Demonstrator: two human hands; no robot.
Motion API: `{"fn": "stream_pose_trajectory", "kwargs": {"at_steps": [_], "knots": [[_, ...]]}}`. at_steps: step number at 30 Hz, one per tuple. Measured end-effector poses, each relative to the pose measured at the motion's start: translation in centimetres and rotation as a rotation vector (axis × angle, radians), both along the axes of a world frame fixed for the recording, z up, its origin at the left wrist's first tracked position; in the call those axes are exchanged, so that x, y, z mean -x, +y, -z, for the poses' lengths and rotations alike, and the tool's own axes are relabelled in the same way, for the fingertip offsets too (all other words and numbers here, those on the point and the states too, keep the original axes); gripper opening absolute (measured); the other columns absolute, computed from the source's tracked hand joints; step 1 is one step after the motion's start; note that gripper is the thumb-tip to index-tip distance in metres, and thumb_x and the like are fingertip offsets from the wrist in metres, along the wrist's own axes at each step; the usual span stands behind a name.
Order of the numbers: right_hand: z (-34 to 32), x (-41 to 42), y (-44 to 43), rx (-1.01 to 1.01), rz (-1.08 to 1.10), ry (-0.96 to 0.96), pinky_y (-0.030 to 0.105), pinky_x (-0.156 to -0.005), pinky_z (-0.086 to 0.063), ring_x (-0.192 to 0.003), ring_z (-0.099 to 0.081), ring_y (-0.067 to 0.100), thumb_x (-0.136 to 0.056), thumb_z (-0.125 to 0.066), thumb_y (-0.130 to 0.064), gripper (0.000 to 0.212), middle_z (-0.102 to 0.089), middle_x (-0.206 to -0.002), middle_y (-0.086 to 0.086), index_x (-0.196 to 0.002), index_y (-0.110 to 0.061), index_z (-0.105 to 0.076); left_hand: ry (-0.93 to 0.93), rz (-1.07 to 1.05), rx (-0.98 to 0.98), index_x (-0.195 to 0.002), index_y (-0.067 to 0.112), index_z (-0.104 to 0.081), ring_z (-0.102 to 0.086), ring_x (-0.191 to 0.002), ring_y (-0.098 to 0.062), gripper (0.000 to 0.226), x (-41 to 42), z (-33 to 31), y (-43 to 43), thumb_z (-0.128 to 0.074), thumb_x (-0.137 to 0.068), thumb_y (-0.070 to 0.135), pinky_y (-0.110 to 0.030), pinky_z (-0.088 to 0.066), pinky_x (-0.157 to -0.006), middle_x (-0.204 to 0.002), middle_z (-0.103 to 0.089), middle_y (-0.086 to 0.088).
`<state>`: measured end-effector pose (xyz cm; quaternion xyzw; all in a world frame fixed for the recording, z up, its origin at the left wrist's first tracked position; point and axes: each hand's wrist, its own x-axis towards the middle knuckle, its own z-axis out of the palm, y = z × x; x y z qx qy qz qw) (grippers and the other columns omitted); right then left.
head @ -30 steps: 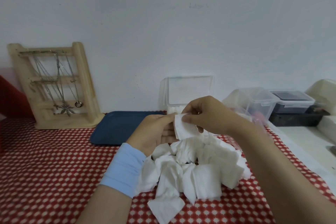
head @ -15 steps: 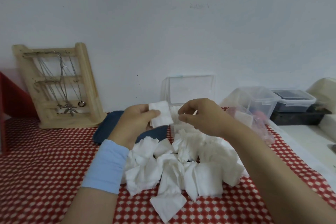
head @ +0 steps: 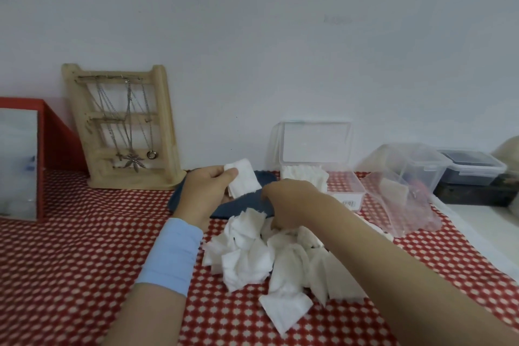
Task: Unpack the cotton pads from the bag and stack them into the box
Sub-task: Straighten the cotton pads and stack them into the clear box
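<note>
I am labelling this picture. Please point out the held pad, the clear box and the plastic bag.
held pad [head: 245, 178], head view, its white middle.
clear box [head: 346, 194], head view, front wall.
plastic bag [head: 407, 209], head view, crumpled middle.

Cotton pads [head: 266, 255]: soft white fibre, matt, fluffy at the edges, some creased.
Box [head: 344, 192] with upright lid: clear hard plastic, smooth, faint sheen.
Bag [head: 407, 205]: thin transparent film, crinkled, glossy along the folds.
Tabletop [head: 70, 247]: covered in red cloth with white dots, matt, slightly rumpled (weave too fine to make out).
Rack [head: 164, 126]: pale wood, dull, unpolished look.
Chains [head: 129, 121]: thin silvery metal, shiny.
Tray [head: 241, 205]: dark blue, smooth, low sheen, material unclear.
Wristband [head: 171, 255]: light blue stretch cloth, matt.
Wall [head: 252, 36]: white paint, flat finish.
Containers [head: 415, 168]: clear smooth plastic.
</note>
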<state>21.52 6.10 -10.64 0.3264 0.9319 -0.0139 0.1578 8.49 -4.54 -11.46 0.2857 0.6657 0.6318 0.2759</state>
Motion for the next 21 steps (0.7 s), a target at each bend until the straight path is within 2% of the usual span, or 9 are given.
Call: {"fn": "stream_pose_trajectory", "kwargs": {"at_steps": [2,6,8,10,11,13,16,19,21], "knots": [[0.0,-0.1,-0.2,0.015,0.036,-0.060,0.029,-0.076,-0.046,-0.104,-0.065,0.022,-0.091,-0.067,-0.037,0.044,-0.065,-0.117,0.000,-0.131,-0.019,-0.060,-0.013,-0.006,0.000,-0.065,0.022,-0.079,-0.072,-0.100,-0.043,0.032,0.3,0.1,0.0,-0.068,-0.095,0.018,-0.060,-0.055,-0.095,-0.093,-0.078,-0.018],[0.6,-0.9,-0.7,-0.020,0.022,-0.011,0.027,-0.060,-0.039,-0.080,-0.056,0.022,-0.091,-0.063,-0.027,0.030,-0.055,-0.084,0.000,-0.117,-0.012,-0.065,-0.013,-0.002,-0.002,-0.073,0.021,-0.078,-0.074,-0.097,-0.035,0.025,0.5,0.2,0.1,-0.067,-0.096,0.017,-0.056,-0.057,-0.095,-0.090,-0.079,-0.011],[0.4,-1.0,-1.1,0.005,0.028,0.038,0.027,-0.061,-0.039,-0.083,-0.057,0.022,-0.090,-0.065,-0.025,0.033,-0.060,-0.094,0.002,-0.120,-0.012,-0.059,-0.003,0.002,-0.005,-0.075,0.020,-0.077,-0.074,-0.098,-0.036,0.024,0.5,0.3,0.2,-0.067,-0.096,0.017,-0.056,-0.056,-0.095,-0.093,-0.079,-0.013],[0.0,-1.1,-1.1,0.067,0.046,0.072,0.029,-0.071,-0.049,-0.094,-0.064,0.023,-0.086,-0.070,-0.026,0.041,-0.065,-0.111,0.005,-0.124,-0.013,-0.059,0.007,0.012,0.000,-0.075,0.018,-0.076,-0.072,-0.101,-0.037,0.023,0.4,0.3,0.1,-0.066,-0.097,0.017,-0.056,-0.056,-0.096,-0.097,-0.078,-0.017],[-0.2,-1.3,-1.0,0.090,0.055,0.103,0.031,-0.077,-0.055,-0.096,-0.066,0.024,-0.083,-0.073,-0.027,0.043,-0.067,-0.113,0.005,-0.122,-0.014,-0.062,0.011,0.016,0.000,-0.077,0.018,-0.075,-0.072,-0.102,-0.036,0.022,0.3,0.3,0.1,-0.065,-0.097,0.017,-0.054,-0.057,-0.095,-0.098,-0.077,-0.017],[-1.0,-2.1,-0.7,0.147,0.059,0.208,0.032,-0.079,-0.058,-0.090,-0.067,0.019,-0.078,-0.078,-0.028,0.032,-0.071,-0.102,0.000,-0.108,-0.016,-0.072,0.012,0.027,-0.001,-0.082,0.015,-0.075,-0.073,-0.101,-0.032,0.020,0.0,0.2,0.0,-0.064,-0.098,0.015,-0.049,-0.059,-0.093,-0.099,-0.077,-0.015],[-2.8,-4.2,-0.6,0.318,0.121,0.453,0.021,-0.068,-0.050,-0.075,-0.063,0.007,-0.081,-0.079,-0.028,0.006,-0.068,-0.080,-0.013,-0.084,-0.025,-0.074,0.023,0.043,-0.002,-0.092,0.002,-0.075,-0.073,-0.099,-0.030,0.019,-0.1,0.3,0.2,-0.063,-0.099,0.014,-0.043,-0.062,-0.087,-0.099,-0.076,-0.019],[-4.0,-6.2,0.0,0.461,0.161,0.683,0.019,-0.068,-0.049,-0.072,-0.063,0.007,-0.084,-0.078,-0.025,0.004,-0.071,-0.079,-0.006,-0.086,-0.023,-0.075,0.078,0.038,0.009,-0.094,-0.003,-0.073,-0.070,-0.087,-0.033,0.025,-0.2,0.5,0.6,-0.064,-0.096,0.020,-0.050,-0.059,-0.088,-0.096,-0.074,-0.025],[-4.3,-7.1,0.5,0.617,0.167,0.844,0.027,-0.079,-0.055,-0.079,-0.069,0.017,-0.086,-0.077,-0.015,0.003,-0.076,-0.087,0.005,-0.088,-0.015,-0.076,0.113,0.034,0.017,-0.092,-0.005,-0.070,-0.061,-0.076,-0.028,0.029,-0.4,0.8,0.9,-0.065,-0.095,0.024,-0.041,-0.056,-0.076,-0.083,-0.068,-0.021]]}}
